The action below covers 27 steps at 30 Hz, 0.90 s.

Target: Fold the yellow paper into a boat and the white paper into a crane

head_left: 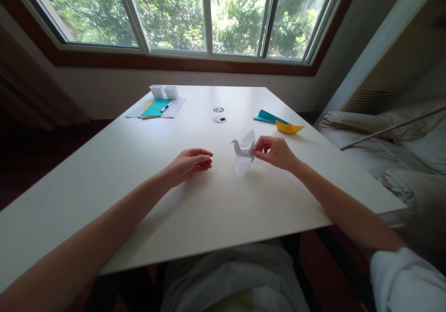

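Note:
A white origami crane (245,152) with its wings spread is over the middle of the white table (195,200), its head pointing left. My right hand (275,151) pinches it at the tail end between thumb and forefinger. To the left of the crane, my left hand (191,164) is held loosely above the tabletop with its fingers slightly bent and apart, nothing in them. Behind my right hand lie a yellow paper boat (290,127) and a teal folded paper plane (271,116).
At the far left corner, two small white boxes (163,91) stand by a pile of white, yellow and teal paper (156,107) with a pen (167,107) on top. Two round discs (219,119) sit near the back middle. A covered sofa (376,135) flanks the table's right edge.

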Each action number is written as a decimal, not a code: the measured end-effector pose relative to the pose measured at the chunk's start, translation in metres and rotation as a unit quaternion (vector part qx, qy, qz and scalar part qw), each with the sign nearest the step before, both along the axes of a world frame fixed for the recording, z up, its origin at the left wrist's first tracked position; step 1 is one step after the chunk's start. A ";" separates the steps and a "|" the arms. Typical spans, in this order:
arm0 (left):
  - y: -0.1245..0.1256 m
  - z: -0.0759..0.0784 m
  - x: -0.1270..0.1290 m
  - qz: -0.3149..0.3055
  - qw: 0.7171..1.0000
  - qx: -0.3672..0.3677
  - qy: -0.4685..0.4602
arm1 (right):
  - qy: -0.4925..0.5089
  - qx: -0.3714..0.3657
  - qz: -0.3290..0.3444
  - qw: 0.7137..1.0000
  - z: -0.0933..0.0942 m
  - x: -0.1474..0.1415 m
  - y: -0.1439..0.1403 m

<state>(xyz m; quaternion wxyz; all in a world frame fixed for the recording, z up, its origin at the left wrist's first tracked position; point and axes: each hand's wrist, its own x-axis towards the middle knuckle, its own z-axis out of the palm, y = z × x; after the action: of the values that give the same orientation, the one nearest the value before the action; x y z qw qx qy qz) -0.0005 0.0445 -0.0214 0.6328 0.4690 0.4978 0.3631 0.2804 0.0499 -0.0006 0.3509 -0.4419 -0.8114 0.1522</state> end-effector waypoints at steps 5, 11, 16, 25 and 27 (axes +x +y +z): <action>-0.002 0.001 0.001 -0.005 1.000 0.015 0.007 | -0.029 0.063 -0.103 0.992 0.018 0.035 0.008; -0.001 0.000 0.001 -0.017 0.999 0.035 0.010 | -0.117 0.049 -0.217 0.968 0.027 0.096 0.024; -0.002 0.001 0.002 -0.014 0.999 0.039 0.015 | -0.219 -0.039 -0.292 0.930 0.024 0.127 0.031; -0.002 0.000 0.000 -0.020 0.999 0.043 0.019 | -0.173 -0.149 -0.327 0.917 0.010 0.146 0.044; -0.002 0.000 0.001 -0.021 0.999 0.043 0.020 | -0.160 -0.156 -0.328 0.918 0.008 0.148 0.046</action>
<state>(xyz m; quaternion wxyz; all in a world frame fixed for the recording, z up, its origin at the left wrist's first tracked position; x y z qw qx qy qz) 0.0002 0.0427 -0.0212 0.6096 0.5128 0.4845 0.3615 0.4283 0.0964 0.0074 0.1730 -0.7507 -0.6324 0.0810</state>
